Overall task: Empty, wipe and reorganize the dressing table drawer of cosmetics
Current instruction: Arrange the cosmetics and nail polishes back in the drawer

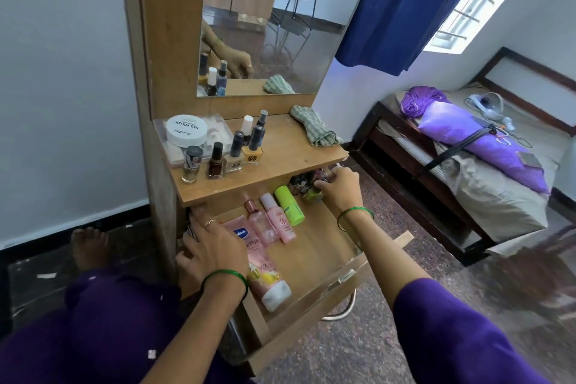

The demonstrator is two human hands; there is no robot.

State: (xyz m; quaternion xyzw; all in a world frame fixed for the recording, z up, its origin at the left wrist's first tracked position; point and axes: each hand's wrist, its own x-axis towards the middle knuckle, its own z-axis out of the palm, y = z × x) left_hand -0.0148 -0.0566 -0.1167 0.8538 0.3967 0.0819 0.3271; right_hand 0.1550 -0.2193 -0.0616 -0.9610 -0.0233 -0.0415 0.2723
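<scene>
So the pulled-out wooden drawer (pixel 314 262) under the dressing table top (pixel 290 156) has plenty in it. The right hand (pixel 338 188) is at the far right corner, fingers curled down around a small green nail polish bottle (pixel 312 195), right next to a cluster of dark little bottles (pixel 304 182) tucked under the top. The left hand (pixel 207 248) is over at the drawer's left side, fingers spread and fairly relaxed; can't tell if it's got hold of anything. Just beside it lies a pink lotion tube with a white cap (pixel 265 268), and farther back two pink bottles (pixel 271 221) and a lime green bottle (pixel 290 206) lie side by side. Up on the top: a row of nail polish bottles (pixel 224 159), a round white tub labelled nail polish (pixel 186 131) sitting on a clear plastic case (pixel 215 125), and a crumpled green checked cloth (pixel 313 128) at the far right.
</scene>
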